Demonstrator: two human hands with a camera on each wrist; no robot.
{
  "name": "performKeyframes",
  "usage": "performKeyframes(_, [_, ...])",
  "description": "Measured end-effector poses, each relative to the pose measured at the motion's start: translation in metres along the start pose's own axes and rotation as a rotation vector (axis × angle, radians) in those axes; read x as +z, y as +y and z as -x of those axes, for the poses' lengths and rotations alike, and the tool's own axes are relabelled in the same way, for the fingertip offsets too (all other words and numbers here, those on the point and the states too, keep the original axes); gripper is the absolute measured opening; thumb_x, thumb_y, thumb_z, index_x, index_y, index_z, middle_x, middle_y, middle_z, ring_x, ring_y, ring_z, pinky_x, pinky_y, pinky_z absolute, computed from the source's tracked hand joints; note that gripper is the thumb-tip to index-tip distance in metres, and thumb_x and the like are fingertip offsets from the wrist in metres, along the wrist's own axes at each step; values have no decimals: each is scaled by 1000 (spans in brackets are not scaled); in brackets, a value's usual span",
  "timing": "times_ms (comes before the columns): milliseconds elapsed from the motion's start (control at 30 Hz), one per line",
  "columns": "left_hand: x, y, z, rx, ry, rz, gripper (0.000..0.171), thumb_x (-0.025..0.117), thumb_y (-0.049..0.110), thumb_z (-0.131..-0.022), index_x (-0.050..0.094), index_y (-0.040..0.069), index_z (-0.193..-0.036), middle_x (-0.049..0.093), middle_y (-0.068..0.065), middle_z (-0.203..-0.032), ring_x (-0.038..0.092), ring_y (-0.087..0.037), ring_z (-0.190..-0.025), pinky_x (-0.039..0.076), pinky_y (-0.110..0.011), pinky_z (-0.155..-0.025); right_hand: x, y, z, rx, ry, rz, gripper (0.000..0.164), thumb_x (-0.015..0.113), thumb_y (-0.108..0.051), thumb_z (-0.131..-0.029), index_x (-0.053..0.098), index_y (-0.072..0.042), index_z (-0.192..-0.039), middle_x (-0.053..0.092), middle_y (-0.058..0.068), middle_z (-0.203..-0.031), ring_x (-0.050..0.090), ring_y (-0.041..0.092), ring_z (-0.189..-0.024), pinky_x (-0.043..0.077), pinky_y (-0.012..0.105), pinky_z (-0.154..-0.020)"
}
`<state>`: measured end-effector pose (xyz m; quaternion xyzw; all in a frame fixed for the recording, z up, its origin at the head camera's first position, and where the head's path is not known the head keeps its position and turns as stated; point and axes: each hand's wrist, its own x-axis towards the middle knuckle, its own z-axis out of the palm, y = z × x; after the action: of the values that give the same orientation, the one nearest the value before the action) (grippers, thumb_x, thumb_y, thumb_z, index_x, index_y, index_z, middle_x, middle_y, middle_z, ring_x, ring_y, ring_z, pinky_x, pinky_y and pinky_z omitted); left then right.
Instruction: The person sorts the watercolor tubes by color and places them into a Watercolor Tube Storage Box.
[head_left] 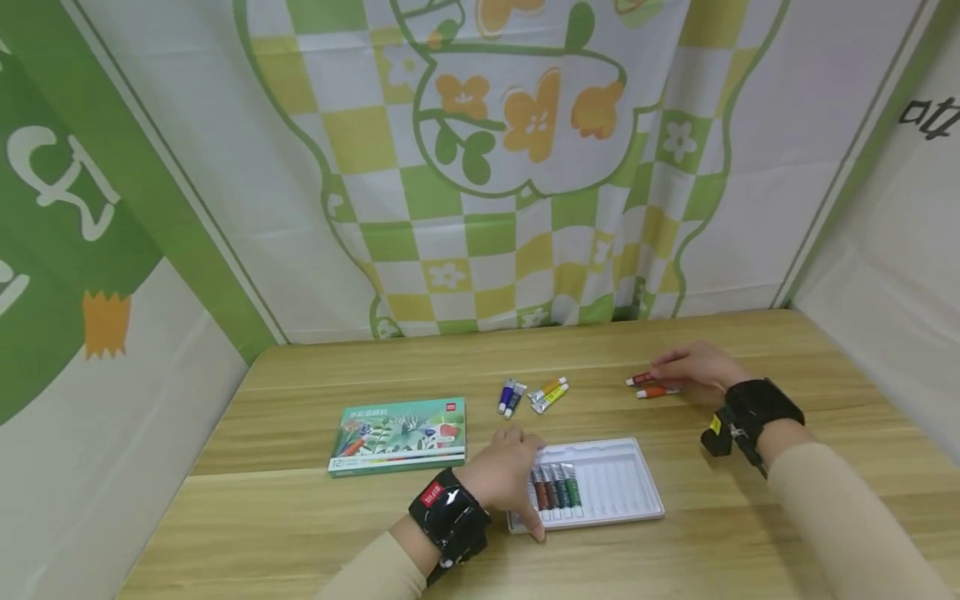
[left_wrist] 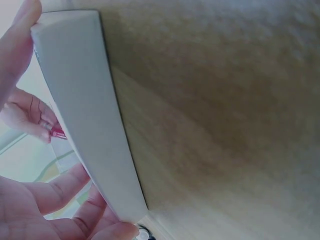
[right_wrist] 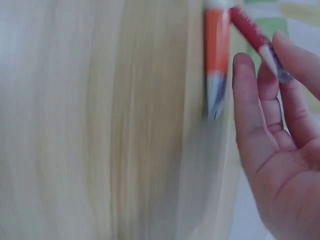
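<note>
My left hand point(head_left: 502, 471) spans the left end of a white plastic tray point(head_left: 622, 482), thumb at its near edge and fingers at the far one. Several paint tubes point(head_left: 553, 492) lie side by side in the tray's left part; its right slots are bare. The left wrist view shows the tray's side wall point(left_wrist: 92, 110) between thumb and fingers. At the right, my right hand point(head_left: 697, 367) pinches a red paint tube point(right_wrist: 252, 31) by its crimped end, between thumb and fingers. An orange paint tube point(right_wrist: 217, 45) lies on the table just beside it.
Behind the tray lie a blue-purple tube point(head_left: 506, 396), a dark blue tube point(head_left: 515, 400) and two yellowish tubes point(head_left: 551, 398). A green illustrated paint box point(head_left: 401, 437) lies flat at the left. Patterned cloth point(head_left: 487, 250) hangs behind the wooden table point(head_left: 300, 533).
</note>
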<state>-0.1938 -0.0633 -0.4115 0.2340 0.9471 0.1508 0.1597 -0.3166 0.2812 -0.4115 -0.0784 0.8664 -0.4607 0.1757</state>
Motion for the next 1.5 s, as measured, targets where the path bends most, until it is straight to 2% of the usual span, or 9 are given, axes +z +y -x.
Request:
performKeyframes(200, [-1, 0, 1, -3, 3, 8, 116, 104, 37, -46, 53, 4, -144, 51, -14, -132, 45, -29, -124, 46, -42, -105, 18, -9, 1, -29, -52, -501, 55, 55, 2, -103, 27, 27, -143, 69, 7, -107, 70, 7, -91, 57, 27, -87])
performKeyframes(333, [-2, 1, 2, -1, 8, 8, 115, 104, 36, -45, 54, 3, -144, 52, -14, -131, 46, -29, -124, 46, -42, -105, 35, -17, 3, -30, 7, -629, 45, 56, 2, -103, 36, 22, -137, 70, 3, -94, 71, 9, -85, 58, 24, -81])
performKeyframes(467, [-1, 1, 3, 0, 6, 15, 115, 104, 36, -45, 53, 3, -144, 52, -14, -131, 46, -29, -124, 46, -42, -105, 51, -23, 7, -14, 45, -616, 24, 59, -4, -103, 55, 10, -121, 70, 0, -92, 69, 7, -83, 58, 23, -79])
performKeyframes(600, [-1, 1, 3, -3, 1, 19, 116, 104, 36, -45, 53, 3, -144, 51, -14, -131, 45, -29, -124, 46, -43, -105, 64, -29, 12, 17, 47, -616, 21, 64, -6, -101, 62, 6, -119, 70, 3, -95, 69, 9, -85, 58, 24, -81])
performKeyframes(733, [-1, 1, 2, 0, 3, 11, 116, 104, 37, -45, 53, 3, -144, 51, -13, -130, 45, -28, -122, 46, -41, -105, 77, -34, 20, 37, 40, -566, 32, 67, -8, -99, 62, 10, -126, 71, 8, -101, 69, 11, -84, 59, 26, -79])
performKeyframes(867, [-2, 2, 1, 8, 5, -26, 115, 104, 39, -46, 54, 3, -143, 52, -13, -128, 46, -26, -120, 47, -39, -104, 90, -39, 31, 33, 24, -447, 36, 69, -9, -98, 62, 13, -127, 72, 13, -107, 69, 12, -87, 60, 29, -79])
performKeyframes(967, [-2, 3, 0, 6, -2, -49, 115, 103, 40, -46, 54, 2, -142, 52, -13, -126, 46, -25, -116, 48, -38, -101, 102, -44, 39, 23, -6, -367, 32, 70, -9, -98, 64, 11, -122, 73, 13, -107, 68, 13, -89, 60, 30, -80])
performKeyframes(1167, [-4, 4, 0, -3, -6, -44, 113, 104, 40, -46, 55, 2, -141, 52, -11, -122, 46, -24, -113, 49, -37, -99, 123, -53, 51, -29, -83, -248, 21, 72, -8, -95, 66, 6, -110, 69, 5, -92, 65, 15, -83, 59, 30, -75])
performKeyframes(1500, [-5, 5, 1, 9, -1, -31, 110, 104, 39, -46, 56, 3, -138, 53, -11, -121, 47, -24, -113, 48, -38, -100, 139, -53, 57, -48, -150, -260, 16, 72, -3, -93, 65, 6, -105, 67, 7, -90, 65, 17, -82, 60, 30, -73])
